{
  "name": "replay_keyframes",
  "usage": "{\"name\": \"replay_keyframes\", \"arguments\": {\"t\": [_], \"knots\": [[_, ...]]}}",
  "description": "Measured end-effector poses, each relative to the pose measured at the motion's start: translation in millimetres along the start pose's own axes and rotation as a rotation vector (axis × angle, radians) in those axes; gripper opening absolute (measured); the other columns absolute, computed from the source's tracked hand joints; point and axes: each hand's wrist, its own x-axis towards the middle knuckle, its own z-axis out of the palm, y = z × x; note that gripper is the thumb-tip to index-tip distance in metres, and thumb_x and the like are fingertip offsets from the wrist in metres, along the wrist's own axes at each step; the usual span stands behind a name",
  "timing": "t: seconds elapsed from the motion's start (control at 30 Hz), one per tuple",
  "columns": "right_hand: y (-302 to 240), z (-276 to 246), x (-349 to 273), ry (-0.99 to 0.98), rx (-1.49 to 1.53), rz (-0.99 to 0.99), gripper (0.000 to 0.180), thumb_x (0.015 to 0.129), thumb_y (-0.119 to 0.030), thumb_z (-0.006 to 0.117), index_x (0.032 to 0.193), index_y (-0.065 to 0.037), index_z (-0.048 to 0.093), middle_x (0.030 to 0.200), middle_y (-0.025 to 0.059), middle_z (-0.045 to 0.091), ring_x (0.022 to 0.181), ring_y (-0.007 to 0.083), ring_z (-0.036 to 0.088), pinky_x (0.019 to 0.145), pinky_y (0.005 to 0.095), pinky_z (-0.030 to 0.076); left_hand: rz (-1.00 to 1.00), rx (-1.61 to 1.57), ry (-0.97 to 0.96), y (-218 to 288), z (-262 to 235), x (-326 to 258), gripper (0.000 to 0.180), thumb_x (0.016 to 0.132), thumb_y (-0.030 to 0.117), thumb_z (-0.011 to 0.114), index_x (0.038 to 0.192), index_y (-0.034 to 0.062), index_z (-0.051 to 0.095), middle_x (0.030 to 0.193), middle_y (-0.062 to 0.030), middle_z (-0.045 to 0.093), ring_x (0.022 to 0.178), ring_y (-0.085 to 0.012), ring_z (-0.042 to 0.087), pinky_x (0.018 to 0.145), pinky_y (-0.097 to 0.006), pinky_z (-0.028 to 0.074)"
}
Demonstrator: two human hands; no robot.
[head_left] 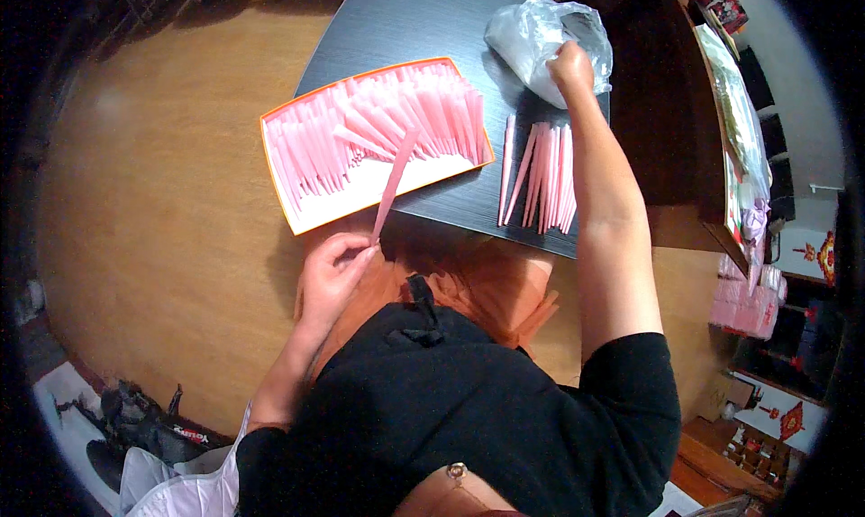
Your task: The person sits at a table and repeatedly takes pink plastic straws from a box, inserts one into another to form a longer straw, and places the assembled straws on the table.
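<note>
Here, left hand [332,274] pinching pink cone [394,185]; right hand [571,66] on plastic bag [527,39]

A dark table [423,21] stands on the brown wooden floor [162,201]; right of the table, stacked pink packets [743,305] and red ornaments [824,256]

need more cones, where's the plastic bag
In the head view, the plastic bag lies at the table's far right, under the right hand.
</note>
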Motion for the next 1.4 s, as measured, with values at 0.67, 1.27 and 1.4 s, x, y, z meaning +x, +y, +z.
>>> {"name": "replay_keyframes", "arguments": {"t": [0.67, 1.27, 1.4], "knots": [[10, -18, 2, -0.161, 0.684, 0.200, 0.020, 0.081, -0.020, 0.071, 0.090, -0.002, 0.073, 0.078, 0.0061, 0.073, 0.063, 0.0097, 0.066, 0.056, 0.0248, 0.050, 0.198, 0.186, 0.003, -6, 4, -7, 0.014, 0.087, 0.007, 0.069, 0.096, -0.0033, 0.068, 0.091, -0.0051, 0.067, 0.083, -0.0100, 0.062, 0.073, -0.023, 0.049], [-79, -177, -235, -0.246, 1.565, -0.379, 0.051, 0.094, -0.004, 0.057, 0.141, -0.001, 0.036, 0.098, 0.0153, 0.067, 0.082, 0.0123, 0.061, 0.067, 0.0234, 0.048, 0.201, 0.123, -0.121, -4, 14, -29, 0.014, 0.090, 0.004, 0.062, 0.100, -0.0041, 0.067, 0.094, -0.0094, 0.066, 0.089, -0.0160, 0.062, 0.079, -0.027, 0.048], [-87, -183, -263, -0.230, 1.620, -0.459, 0.051, 0.093, -0.004, 0.061, 0.137, -0.001, 0.036, 0.098, 0.0159, 0.068, 0.083, 0.0146, 0.064, 0.065, 0.0227, 0.048, 0.225, 0.221, -0.170, 4, 12, -33, 0.015, 0.090, 0.006, 0.063, 0.100, -0.0030, 0.068, 0.098, -0.0101, 0.067, 0.093, -0.0186, 0.063, 0.084, -0.030, 0.049]]}}
